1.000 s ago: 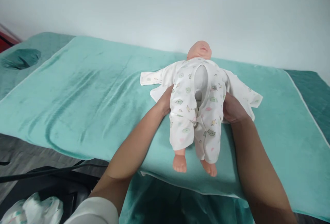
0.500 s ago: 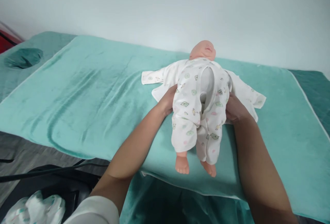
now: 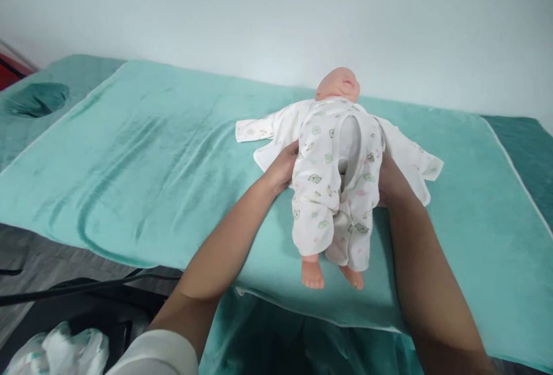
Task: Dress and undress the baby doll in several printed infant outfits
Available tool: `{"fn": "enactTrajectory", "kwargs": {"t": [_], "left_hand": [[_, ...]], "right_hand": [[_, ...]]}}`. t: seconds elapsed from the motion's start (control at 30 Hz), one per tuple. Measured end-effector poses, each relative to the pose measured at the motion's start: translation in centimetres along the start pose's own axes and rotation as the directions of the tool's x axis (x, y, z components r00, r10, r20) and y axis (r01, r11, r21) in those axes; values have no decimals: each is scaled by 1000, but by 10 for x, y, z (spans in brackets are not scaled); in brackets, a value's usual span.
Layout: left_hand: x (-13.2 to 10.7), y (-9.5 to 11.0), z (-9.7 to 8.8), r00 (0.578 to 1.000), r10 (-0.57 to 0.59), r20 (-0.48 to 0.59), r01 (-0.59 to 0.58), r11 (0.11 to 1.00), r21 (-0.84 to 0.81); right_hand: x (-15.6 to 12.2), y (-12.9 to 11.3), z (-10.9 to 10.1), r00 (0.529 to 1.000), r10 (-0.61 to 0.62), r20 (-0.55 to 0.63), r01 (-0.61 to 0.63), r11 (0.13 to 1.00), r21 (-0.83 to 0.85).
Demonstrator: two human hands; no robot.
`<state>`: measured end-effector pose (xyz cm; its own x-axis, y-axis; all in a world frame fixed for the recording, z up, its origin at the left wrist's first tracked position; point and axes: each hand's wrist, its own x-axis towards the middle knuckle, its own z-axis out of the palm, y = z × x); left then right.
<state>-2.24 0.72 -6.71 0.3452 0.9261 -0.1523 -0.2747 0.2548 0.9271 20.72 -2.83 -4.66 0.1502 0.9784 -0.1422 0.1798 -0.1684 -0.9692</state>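
Note:
A baby doll [image 3: 339,84] lies on its back on a teal bed cover, head towards the wall. Its legs are in white split-crotch baby trousers [image 3: 315,179] printed with small animals, bare feet sticking out below. A white baby shirt [image 3: 285,124] lies spread beneath the body, a sleeve out to each side. My left hand [image 3: 283,167] is closed on the trousers at the doll's left-of-view hip, some fingers tucked out of sight. Across from it, my right hand [image 3: 389,179] grips the trousers' other side; most of its fingers are hidden behind the cloth.
The teal cover [image 3: 142,133] has folds at left and spans a bed with a face hole [image 3: 38,99] at its left end. A white wall [image 3: 276,18] rises behind. At lower left, a dark seat [image 3: 99,306] carries crumpled printed white cloth [image 3: 64,352].
The doll's legs and trousers have swung slightly to the right. Both hands keep their places at the hips, the right one a little further behind the cloth.

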Motion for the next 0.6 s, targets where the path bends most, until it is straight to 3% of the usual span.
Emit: {"fn": "enactTrajectory", "kwargs": {"t": [0.27,0.5,0.6], "left_hand": [[-3,9,5,1000,14,-17,-13,998,61],[1,4,10,997,48,-56,-47,999,20],[3,-1,9,996,52,-73,-55,997,-45]], "right_hand": [[4,6,-5,996,-24,90,12,990,138],[-1,-3,-2,998,-71,-2,70,991,110],[0,-4,3,996,-85,-31,90,978,186]]}}
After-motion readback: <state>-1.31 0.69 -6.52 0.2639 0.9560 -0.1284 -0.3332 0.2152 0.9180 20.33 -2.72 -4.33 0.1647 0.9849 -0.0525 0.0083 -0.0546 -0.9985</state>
